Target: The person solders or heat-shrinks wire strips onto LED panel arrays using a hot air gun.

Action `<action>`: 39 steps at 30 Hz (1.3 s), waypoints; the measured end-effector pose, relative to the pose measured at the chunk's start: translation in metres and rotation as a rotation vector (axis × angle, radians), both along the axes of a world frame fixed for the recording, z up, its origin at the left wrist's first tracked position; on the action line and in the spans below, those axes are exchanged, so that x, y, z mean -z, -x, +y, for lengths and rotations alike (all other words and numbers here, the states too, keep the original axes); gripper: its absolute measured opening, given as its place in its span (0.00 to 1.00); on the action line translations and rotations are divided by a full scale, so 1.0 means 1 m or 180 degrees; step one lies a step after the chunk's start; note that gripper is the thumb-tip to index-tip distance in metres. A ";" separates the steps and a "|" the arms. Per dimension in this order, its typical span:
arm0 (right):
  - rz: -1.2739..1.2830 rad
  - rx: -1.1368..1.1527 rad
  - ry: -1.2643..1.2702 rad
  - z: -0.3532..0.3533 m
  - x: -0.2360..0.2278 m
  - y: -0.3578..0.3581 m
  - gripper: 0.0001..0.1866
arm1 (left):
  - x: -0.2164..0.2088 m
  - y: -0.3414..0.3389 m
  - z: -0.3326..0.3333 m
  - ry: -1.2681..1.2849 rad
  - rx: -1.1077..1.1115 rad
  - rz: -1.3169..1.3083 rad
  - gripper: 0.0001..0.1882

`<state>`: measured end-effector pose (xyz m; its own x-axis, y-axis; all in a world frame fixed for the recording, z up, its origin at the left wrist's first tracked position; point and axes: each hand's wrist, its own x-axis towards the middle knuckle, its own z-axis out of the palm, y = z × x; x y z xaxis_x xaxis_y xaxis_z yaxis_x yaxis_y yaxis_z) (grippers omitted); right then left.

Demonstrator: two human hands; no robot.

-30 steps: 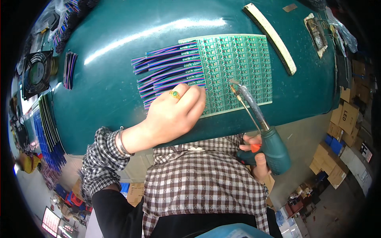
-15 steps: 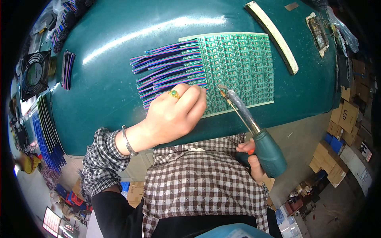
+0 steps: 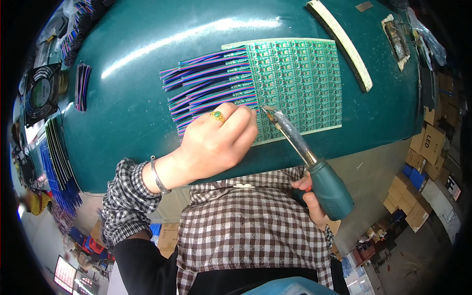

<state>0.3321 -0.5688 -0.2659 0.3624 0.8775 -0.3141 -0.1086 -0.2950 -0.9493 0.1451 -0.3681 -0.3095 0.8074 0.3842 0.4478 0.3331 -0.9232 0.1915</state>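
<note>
A panel of small green circuit boards lies on the table. Short strands of multicoloured wires run leftward from its left columns. My left hand, closed in a pinch, is over the lower part of these wires, its fingertips at the boards' edge. Its knuckles partly hide what it grips, but wires come out beside the fingers. My right hand is wrapped round the green handle of a soldering iron. A clear sleeve runs along the iron's shaft, and the tip is just right of my left fingertips, over the boards.
A curved white-topped strip lies right of the panel on the green table. Farther right is a dark block on a pale wrapper. A black fan, a small wire bundle and hanging blue wires are at left.
The soldering iron has shifted slightly left, bringing its tip closer to my left fingertips. My left hand has stayed almost in place.
</note>
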 end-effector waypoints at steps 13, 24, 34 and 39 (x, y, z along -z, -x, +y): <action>-0.0053 -0.0020 0.0138 -0.002 0.004 0.000 0.26 | -0.002 0.000 0.001 0.0090 0.0025 0.0018 0.12; -0.0174 -0.0154 0.0072 -0.006 0.006 -0.003 0.25 | -0.002 -0.001 0.001 0.0042 0.0018 0.0018 0.11; 0.0044 -0.0030 0.0141 0.001 -0.002 0.001 0.25 | -0.015 0.001 -0.001 0.0499 0.0032 0.0354 0.17; -0.0065 -0.0162 -0.0063 -0.008 0.004 -0.004 0.24 | -0.015 0.002 0.001 0.0630 0.0020 0.0315 0.17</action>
